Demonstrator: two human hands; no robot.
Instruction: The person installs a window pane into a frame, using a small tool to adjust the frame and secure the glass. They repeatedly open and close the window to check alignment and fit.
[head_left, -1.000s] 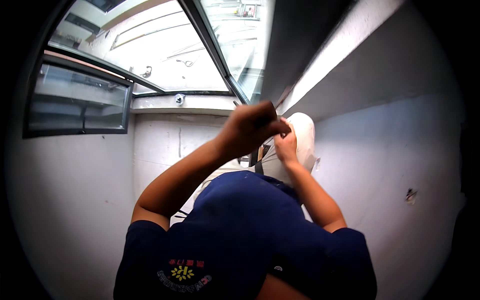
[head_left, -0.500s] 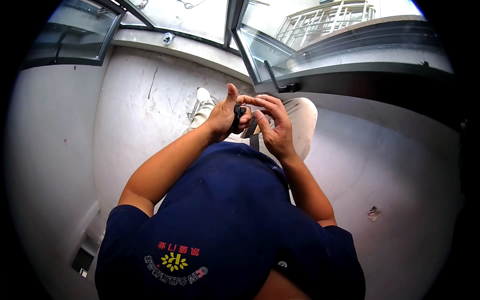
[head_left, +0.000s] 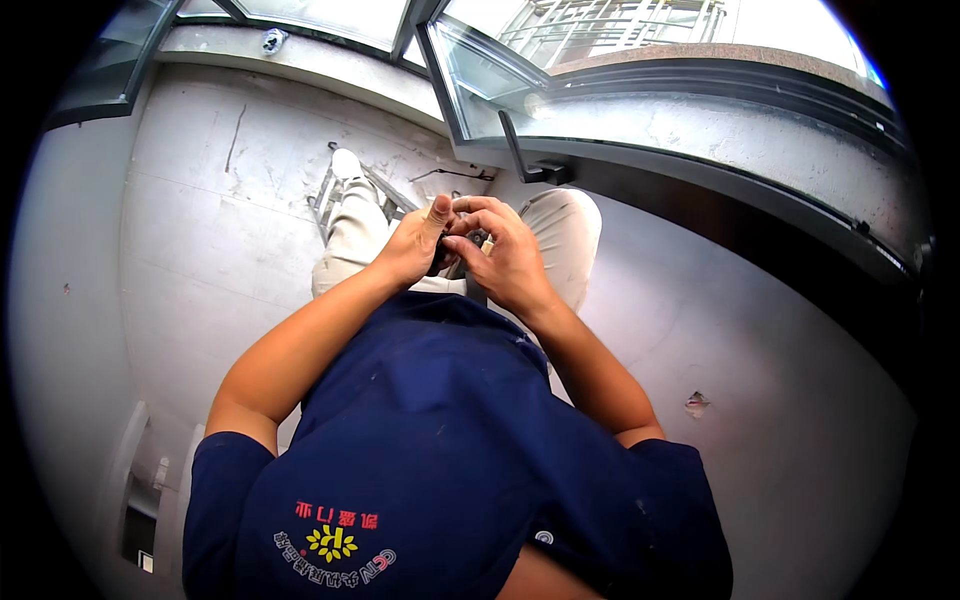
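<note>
My left hand (head_left: 410,248) is in front of my waist with the thumb raised and the other fingers curled round a small black part (head_left: 437,259). Little of that part shows, so its kind cannot be told. From the right, my right hand (head_left: 508,258) meets it, thumb and fingertips bent together against the left fingers. Whatever is in the right fingertips is hidden. Both hands are above my light trousers (head_left: 565,235), below the dark window handle (head_left: 528,160).
An open glazed window sash (head_left: 490,90) with a dark frame stands ahead on the right. Another sash (head_left: 105,75) is at the far left. Metal ladder rails (head_left: 325,200) show beside my shoe (head_left: 346,164). A small crumpled object (head_left: 273,41) sits on the sill.
The view has shifted, so the window and hands sit further left. My right fingers have closed in over the left hand, and the black part is now more covered.
</note>
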